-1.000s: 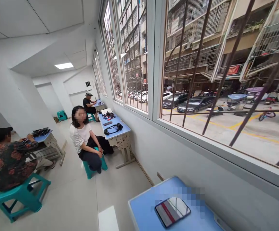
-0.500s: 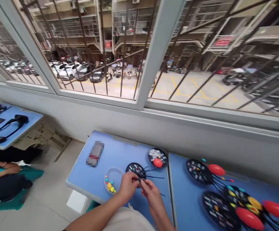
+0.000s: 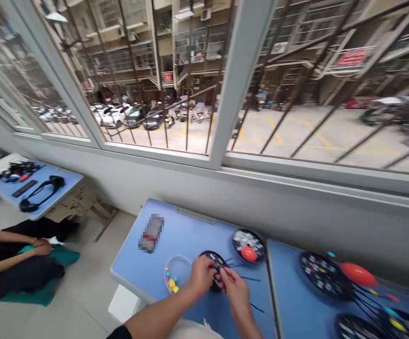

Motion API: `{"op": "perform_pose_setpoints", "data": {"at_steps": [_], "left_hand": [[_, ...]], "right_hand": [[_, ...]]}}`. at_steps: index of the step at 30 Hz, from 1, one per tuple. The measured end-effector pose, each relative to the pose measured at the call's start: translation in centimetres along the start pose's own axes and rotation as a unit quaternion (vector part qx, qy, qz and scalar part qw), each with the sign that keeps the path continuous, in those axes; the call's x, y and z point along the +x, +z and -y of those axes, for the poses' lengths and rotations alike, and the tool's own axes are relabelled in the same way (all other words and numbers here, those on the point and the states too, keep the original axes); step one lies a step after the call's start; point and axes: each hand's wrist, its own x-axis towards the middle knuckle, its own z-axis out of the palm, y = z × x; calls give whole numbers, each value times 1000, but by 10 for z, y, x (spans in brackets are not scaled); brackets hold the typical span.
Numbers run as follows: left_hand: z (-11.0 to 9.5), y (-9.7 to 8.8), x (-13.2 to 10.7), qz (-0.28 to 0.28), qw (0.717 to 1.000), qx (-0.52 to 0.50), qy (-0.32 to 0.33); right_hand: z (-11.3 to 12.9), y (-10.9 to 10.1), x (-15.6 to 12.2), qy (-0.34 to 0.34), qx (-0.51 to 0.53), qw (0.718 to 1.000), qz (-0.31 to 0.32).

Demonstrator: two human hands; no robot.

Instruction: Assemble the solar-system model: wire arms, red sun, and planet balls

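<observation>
My left hand (image 3: 203,274) and my right hand (image 3: 235,287) meet fingertip to fingertip above the blue table. Both pinch something too small to make out. Just under and behind the fingers lies a round black dish (image 3: 209,256) with small pieces in it, partly hidden by my hands. Thin black cords (image 3: 251,278) stick out on its right. Left of my left hand sits a clear round tray (image 3: 166,273) with yellow, teal and orange beads. Farther back on the right stands another black dish (image 3: 237,235) of whitish pieces, with a red oval piece (image 3: 248,254) in it.
A blurred-out flat object (image 3: 151,234) lies at the table's back left. On the adjoining blue table stand more black dishes (image 3: 324,275) with a red oval piece (image 3: 358,274). At far left, a seated person's hands (image 3: 42,247) rest near a table with a headset (image 3: 44,193).
The view has swung left and slightly up, so the tables appear farther right and lower. Both hands stay together over the black dish, fingers still pinched.
</observation>
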Motion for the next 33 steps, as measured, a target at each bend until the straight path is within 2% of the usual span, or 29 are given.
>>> {"op": "perform_pose_setpoints", "data": {"at_steps": [7, 14, 18, 22, 33], "left_hand": [[8, 8, 5, 6, 999, 30, -28], [12, 8, 6, 5, 1000, 11, 5], [14, 9, 10, -15, 1000, -8, 23], [11, 10, 8, -24, 999, -10, 39], [5, 12, 9, 8, 998, 24, 59]], "right_hand": [[1, -2, 7, -8, -83, 996, 21], [-5, -14, -6, -74, -105, 992, -6], [-6, -17, -8, -98, -112, 989, -17], [-5, -20, -9, -105, -108, 989, -9], [-7, -19, -8, -117, -119, 986, -17]]}}
